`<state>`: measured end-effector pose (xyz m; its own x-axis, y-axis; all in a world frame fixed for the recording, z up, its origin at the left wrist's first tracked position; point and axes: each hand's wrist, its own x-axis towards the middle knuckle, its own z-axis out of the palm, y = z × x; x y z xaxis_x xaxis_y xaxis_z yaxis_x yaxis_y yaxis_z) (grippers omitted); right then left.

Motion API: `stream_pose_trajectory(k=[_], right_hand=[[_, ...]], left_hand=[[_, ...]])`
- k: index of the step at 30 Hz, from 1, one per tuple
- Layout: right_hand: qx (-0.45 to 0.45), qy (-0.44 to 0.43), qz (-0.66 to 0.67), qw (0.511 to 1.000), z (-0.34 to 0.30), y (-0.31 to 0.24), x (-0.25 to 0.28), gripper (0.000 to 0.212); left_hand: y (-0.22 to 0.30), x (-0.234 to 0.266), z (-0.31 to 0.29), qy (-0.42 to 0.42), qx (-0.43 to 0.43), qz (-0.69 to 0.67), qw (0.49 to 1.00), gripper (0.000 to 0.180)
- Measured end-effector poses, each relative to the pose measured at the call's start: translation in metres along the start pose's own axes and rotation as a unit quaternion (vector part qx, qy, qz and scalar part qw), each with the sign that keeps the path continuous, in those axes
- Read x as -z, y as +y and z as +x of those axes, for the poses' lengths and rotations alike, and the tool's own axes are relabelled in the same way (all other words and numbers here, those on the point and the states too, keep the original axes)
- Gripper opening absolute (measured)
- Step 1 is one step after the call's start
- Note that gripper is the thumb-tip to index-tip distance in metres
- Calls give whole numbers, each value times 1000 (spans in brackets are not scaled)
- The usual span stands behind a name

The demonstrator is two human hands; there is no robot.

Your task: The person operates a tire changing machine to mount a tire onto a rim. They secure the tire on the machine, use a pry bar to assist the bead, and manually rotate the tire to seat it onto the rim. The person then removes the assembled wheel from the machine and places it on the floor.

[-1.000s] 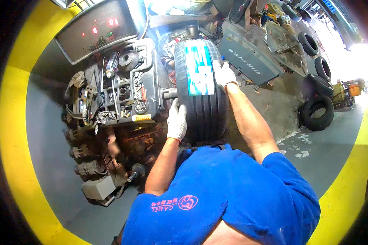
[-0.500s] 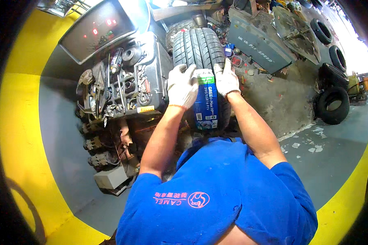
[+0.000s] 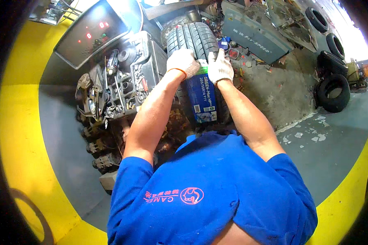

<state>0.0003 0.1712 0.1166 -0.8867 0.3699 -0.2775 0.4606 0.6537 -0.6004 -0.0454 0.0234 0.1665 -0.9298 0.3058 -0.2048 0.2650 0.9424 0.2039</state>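
A black car tyre (image 3: pixel 197 37) with a grooved tread stands upright in front of me. Down the near side of its tread runs a long blue label (image 3: pixel 202 96) with a green band at the top. My left hand (image 3: pixel 183 63), in a white knit glove, is closed with bent fingers at the label's upper left corner. My right hand (image 3: pixel 221 68), gloved alike, lies along the tyre's right shoulder beside the label's upper right corner, thumb and forefinger stretched forward and apart. The fingertips' undersides are hidden.
On the left a machine top (image 3: pixel 141 53) carries tools, small metal parts and a spray can (image 3: pixel 112 62). Behind it a display panel (image 3: pixel 92 34) shows lit red digits. A grey panel (image 3: pixel 253 34) leans at the back. Several loose tyres (image 3: pixel 333 93) lie on the right.
My left hand has turned and curled its fingers over the label's upper corner, and my right hand has moved slightly inward. The whole view has shifted a little; the label keeps its place on the tyre.
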Motion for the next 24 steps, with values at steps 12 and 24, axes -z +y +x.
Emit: stream_pose_trajectory(k=[12,24], right_hand=[[-16,-7,29,999,11,-4,5,71],[-1,12,26,1000,29,-28,2,71]], left_hand=[[-3,-14,-28,183,-37,-71,980,18],[-5,-43,10,252,-44,-28,966,14]])
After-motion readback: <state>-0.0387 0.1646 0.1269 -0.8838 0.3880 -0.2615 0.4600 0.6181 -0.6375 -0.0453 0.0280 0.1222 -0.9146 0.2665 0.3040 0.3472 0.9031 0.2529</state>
